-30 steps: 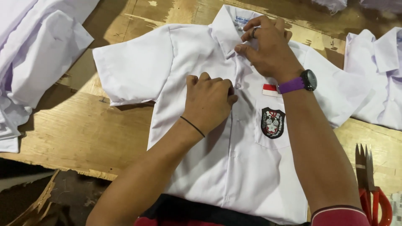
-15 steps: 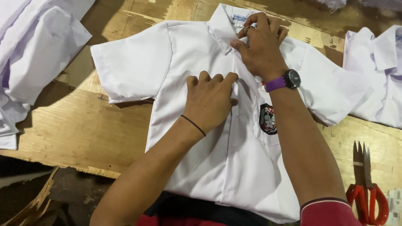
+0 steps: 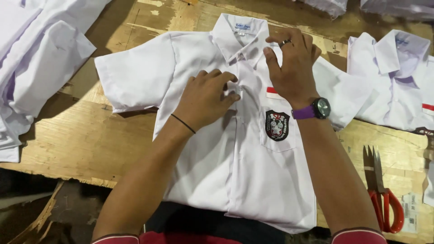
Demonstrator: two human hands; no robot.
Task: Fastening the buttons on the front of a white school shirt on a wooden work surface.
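A white short-sleeved shirt point(image 3: 212, 158) lies front up on the wooden table point(image 3: 77, 140), collar away from me, with a dark crest badge point(image 3: 276, 125) on its chest pocket. My left hand point(image 3: 205, 97) rests on the button placket below the collar, fingers curled and pinching the cloth there. My right hand point(image 3: 291, 65), with a ring and a purple-strapped watch, presses flat on the shirt's shoulder beside the collar point(image 3: 239, 34), fingers spread.
A pile of white shirts point(image 3: 31, 58) lies at the left. Another white shirt point(image 3: 398, 81) is spread at the right. Red-handled scissors point(image 3: 379, 190) lie near the table's front right edge, by a small paper tag point(image 3: 410, 211).
The view has shifted and the shirt sits lower and more to the right. My right hand came off the collar and lies beside it; my left hand stays on the placket.
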